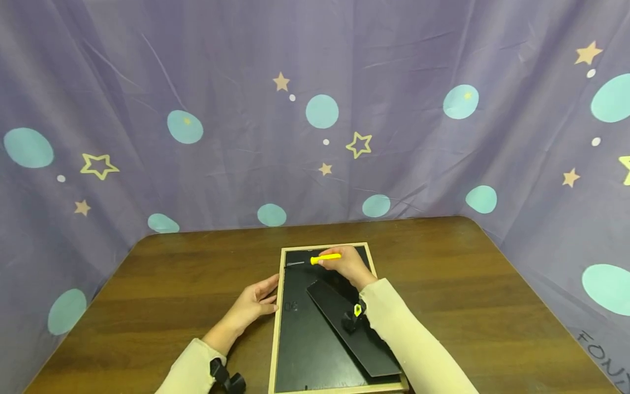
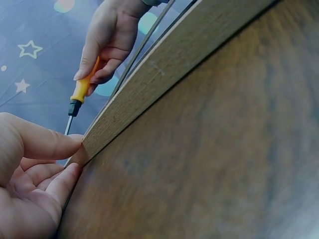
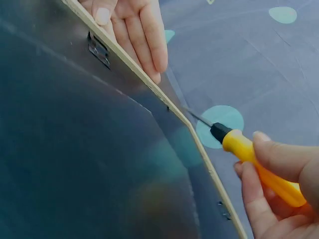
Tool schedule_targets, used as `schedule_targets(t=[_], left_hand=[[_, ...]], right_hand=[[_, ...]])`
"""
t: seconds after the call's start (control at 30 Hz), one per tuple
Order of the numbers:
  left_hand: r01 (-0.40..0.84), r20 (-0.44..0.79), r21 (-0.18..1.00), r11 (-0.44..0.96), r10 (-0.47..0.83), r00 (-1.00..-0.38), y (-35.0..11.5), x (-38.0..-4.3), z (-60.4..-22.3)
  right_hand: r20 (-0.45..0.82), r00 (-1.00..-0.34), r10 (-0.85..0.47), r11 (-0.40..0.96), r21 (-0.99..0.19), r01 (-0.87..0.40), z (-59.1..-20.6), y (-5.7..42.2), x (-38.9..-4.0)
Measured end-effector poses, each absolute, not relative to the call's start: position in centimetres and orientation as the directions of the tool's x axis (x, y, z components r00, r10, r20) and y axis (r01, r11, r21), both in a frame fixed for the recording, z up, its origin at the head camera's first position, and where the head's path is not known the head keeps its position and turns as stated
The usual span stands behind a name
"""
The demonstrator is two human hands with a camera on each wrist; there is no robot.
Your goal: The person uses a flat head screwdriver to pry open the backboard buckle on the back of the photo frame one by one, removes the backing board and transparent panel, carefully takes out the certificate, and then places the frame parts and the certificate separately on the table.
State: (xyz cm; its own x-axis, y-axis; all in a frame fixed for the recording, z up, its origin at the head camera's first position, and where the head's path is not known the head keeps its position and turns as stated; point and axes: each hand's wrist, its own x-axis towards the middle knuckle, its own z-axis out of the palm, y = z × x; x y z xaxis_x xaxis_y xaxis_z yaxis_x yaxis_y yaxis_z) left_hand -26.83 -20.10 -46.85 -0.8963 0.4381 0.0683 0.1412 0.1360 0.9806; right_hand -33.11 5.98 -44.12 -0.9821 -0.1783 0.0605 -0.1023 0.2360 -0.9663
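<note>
A picture frame (image 1: 276, 328) with a pale wooden rim lies back side up, its black backing board (image 1: 305, 350) showing. A long black stand flap (image 1: 354, 342) slants across that board. My right hand (image 1: 350, 265) grips a screwdriver (image 3: 240, 146) by its yellow handle, thumb and fingers around it. Its thin metal shaft points left, the tip close by the upper left part of the rim. My left hand (image 1: 248, 309) rests against the frame's left side, fingers fairly straight and fingertips at the wood. In the left wrist view, thumb and fingertips touch the rim.
The frame lies on a brown wooden table (image 1: 458, 295). Behind the table hangs a purple curtain (image 1: 226, 137) with stars and dots. A small dark metal fitting (image 3: 98, 50) sits by the rim in the right wrist view. Each wrist wears a small black camera.
</note>
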Motion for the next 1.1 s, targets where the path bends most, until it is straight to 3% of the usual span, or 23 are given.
schedule_targets(t=[0.4, 1.1], left_hand=[[0.116, 0.050, 0.985, 0.130, 0.422, -0.905, -20.0, -27.2, -46.9], [0.115, 0.052, 0.986, 0.122, 0.429, -0.902, -20.0, -27.2, -47.0]], right_hand=[[-0.006, -0.978, -0.206, 0.073, -0.997, -0.009, -44.6, 5.7, -33.6], [-0.064, -0.968, -0.241, 0.051, -0.997, 0.053, -45.4, 5.8, -34.0]])
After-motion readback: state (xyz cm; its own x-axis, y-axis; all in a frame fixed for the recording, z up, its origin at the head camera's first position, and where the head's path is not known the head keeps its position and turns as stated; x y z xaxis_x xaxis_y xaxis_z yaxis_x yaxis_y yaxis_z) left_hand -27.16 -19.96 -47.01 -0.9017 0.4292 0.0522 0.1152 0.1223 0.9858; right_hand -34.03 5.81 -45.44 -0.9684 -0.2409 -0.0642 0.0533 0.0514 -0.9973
